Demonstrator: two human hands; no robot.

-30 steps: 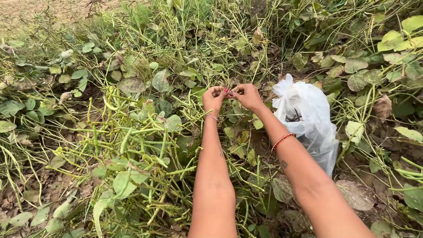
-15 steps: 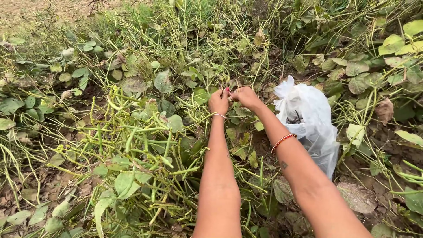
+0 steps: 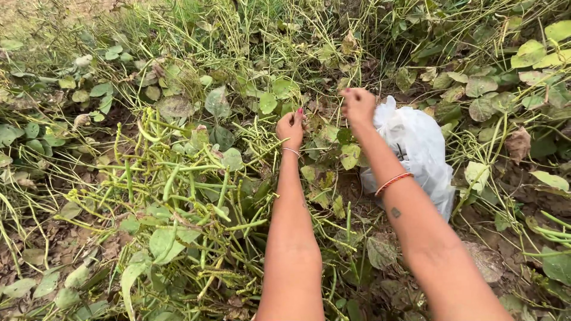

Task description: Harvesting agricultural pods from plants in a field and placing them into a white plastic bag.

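Observation:
My left hand (image 3: 291,127) is closed among the stems of a tangled green bean plant (image 3: 196,184) with long thin pods. A thin bangle sits on that wrist. My right hand (image 3: 358,106) is a closed, blurred fist, held apart from the left hand and just over the top edge of a white plastic bag (image 3: 419,148). Whatever the fist holds is hidden. An orange bangle (image 3: 392,182) circles my right forearm. The bag lies on the ground behind that arm.
Bean vines with broad leaves and yellow-green pods cover the ground on all sides. Dry brown leaves and bare soil (image 3: 505,238) show at the lower right, and dry earth (image 3: 35,12) at the top left.
Both hands were together on the plant. Now my right hand has pulled away to the right, toward the bag. The left hand has stayed among the stems.

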